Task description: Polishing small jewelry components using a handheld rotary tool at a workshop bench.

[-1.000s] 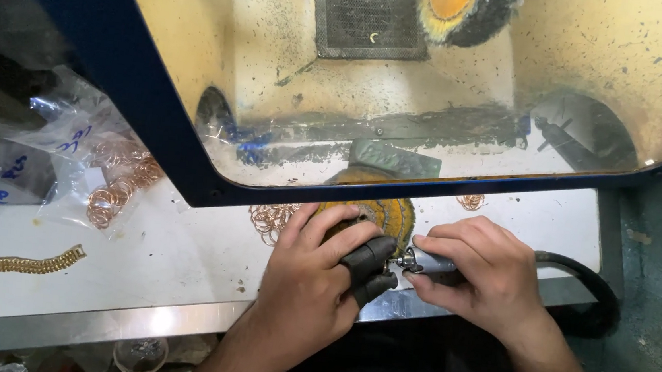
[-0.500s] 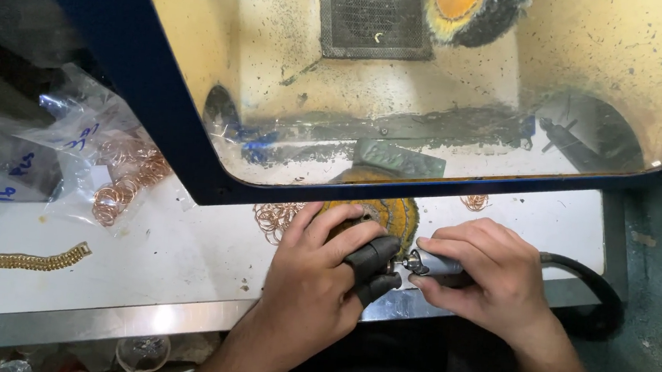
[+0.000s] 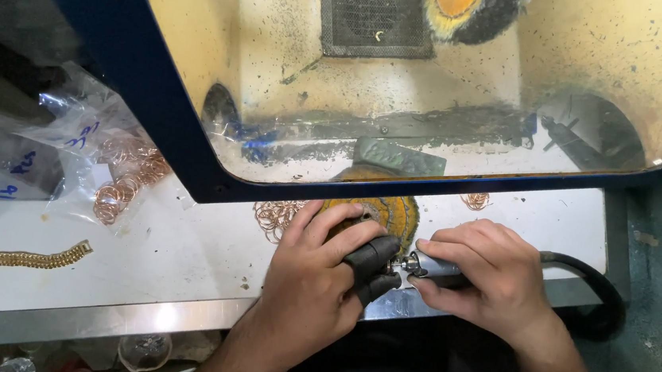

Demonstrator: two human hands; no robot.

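My right hand (image 3: 479,275) grips a silver rotary handpiece (image 3: 428,266) whose black hose (image 3: 589,288) curves off to the right. My left hand (image 3: 319,277) has black finger guards (image 3: 372,261) on two fingertips, pinched together at the tip of the handpiece. What they pinch is too small to see. Both hands rest at the front edge of a white bench (image 3: 181,253), just in front of a round yellow buffing wheel (image 3: 389,211).
A blue-framed clear shield (image 3: 182,157) covers a dusty polishing box with a vent grille (image 3: 374,10) and another yellow wheel (image 3: 462,6). Copper-coloured rings (image 3: 272,214) lie left of my hand; more rings sit in plastic bags (image 3: 121,172). A gold chain (image 3: 17,260) lies far left.
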